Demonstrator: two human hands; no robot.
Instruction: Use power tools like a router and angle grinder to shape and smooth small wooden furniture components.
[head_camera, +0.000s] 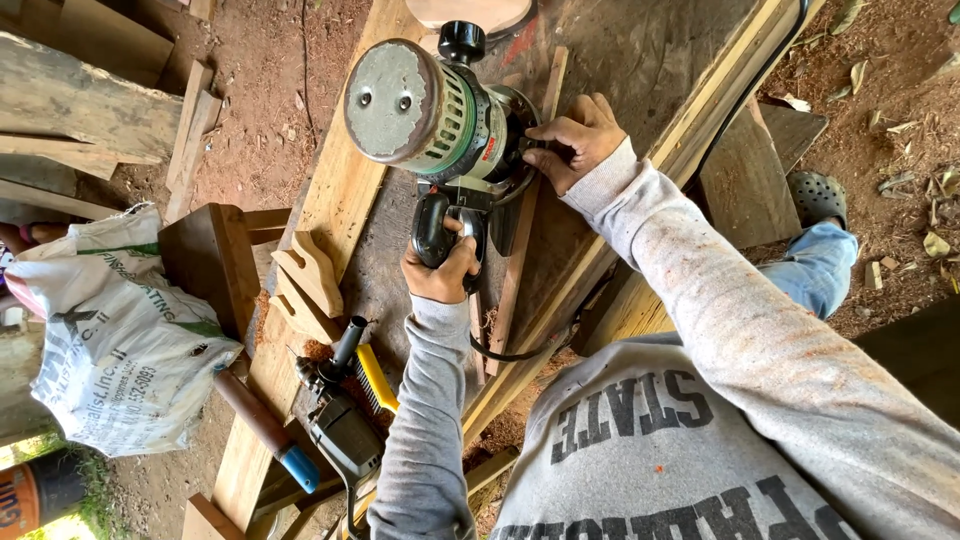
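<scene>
While it stands on a narrow wooden strip (522, 225) on the desk (340, 190), the green and grey router (430, 110) is gripped by both hands. Left hand (440, 272): clenched around the router's black handle. Right hand (575, 140): fingers pinched at the router's base. Nearby on the desk: carved wooden blocks (305, 275), second power tool (340, 420). Beside the desk: white sack (115, 330).
</scene>
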